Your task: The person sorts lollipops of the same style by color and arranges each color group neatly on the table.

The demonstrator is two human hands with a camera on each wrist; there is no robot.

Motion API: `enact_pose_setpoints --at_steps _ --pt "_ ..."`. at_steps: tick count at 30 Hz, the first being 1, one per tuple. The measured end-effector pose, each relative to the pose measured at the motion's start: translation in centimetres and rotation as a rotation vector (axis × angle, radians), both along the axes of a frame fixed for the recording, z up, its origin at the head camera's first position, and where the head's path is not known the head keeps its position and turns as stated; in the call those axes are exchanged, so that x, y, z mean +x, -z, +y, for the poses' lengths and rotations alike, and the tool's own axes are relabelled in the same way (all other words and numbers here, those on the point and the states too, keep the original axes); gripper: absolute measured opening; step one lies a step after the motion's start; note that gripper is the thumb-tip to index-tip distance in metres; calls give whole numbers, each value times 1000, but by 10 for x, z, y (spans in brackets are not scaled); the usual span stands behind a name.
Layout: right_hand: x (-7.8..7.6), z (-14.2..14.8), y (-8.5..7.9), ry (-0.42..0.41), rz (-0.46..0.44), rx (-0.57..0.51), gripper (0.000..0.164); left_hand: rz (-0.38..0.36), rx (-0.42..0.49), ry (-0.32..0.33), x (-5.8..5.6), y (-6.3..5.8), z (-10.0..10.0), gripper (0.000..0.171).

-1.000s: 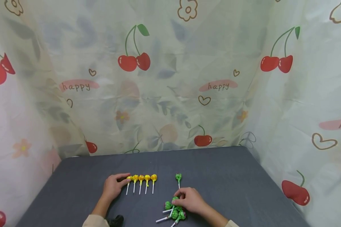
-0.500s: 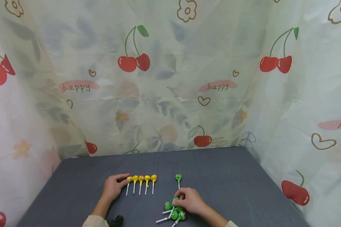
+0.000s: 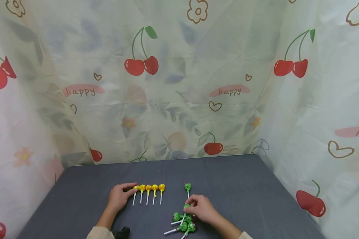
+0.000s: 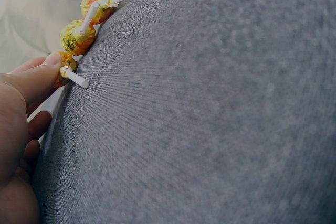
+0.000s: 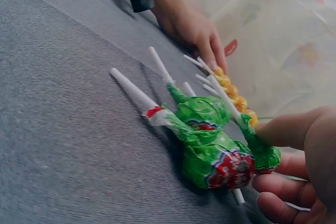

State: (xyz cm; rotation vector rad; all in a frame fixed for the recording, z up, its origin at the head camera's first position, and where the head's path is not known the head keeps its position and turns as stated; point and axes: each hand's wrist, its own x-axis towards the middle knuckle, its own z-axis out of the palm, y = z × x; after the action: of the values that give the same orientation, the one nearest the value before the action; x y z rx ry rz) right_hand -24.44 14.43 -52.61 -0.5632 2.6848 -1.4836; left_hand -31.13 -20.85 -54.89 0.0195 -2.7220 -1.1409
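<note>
Several yellow-wrapped lollipops [image 3: 148, 188] lie side by side in a row on the grey cloth, white sticks toward me. My left hand [image 3: 118, 197] pinches the head of the leftmost one [image 4: 68, 68] between thumb and fingers, its stick sticking out below. On the right, my right hand [image 3: 201, 208] pinches a green-wrapped lollipop [image 5: 261, 149] by its head, thumb on the wrapper, stick slanting down. Just under it sits a loose pile of green lollipops [image 3: 183, 226], sticks pointing various ways. Beyond the right hand a single green lollipop [image 3: 187, 187] lies with its stick toward me.
Dark grey cloth [image 3: 245, 186] covers the table. A curtain [image 3: 173, 129] printed with cherries and hearts surrounds its back and sides. A black strap [image 3: 122, 233] is on the left wrist near the front edge.
My right hand has shifted slightly away from me and to the right, bringing the pinched green lollipop up from the pile. The left hand stays on the end yellow lollipop.
</note>
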Motion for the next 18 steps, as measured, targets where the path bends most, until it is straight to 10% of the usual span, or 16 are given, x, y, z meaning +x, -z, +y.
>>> enact_pose_setpoints --at_steps 18 --pt "-36 24 -26 59 59 45 19 -4 3 -5 1 -2 0 28"
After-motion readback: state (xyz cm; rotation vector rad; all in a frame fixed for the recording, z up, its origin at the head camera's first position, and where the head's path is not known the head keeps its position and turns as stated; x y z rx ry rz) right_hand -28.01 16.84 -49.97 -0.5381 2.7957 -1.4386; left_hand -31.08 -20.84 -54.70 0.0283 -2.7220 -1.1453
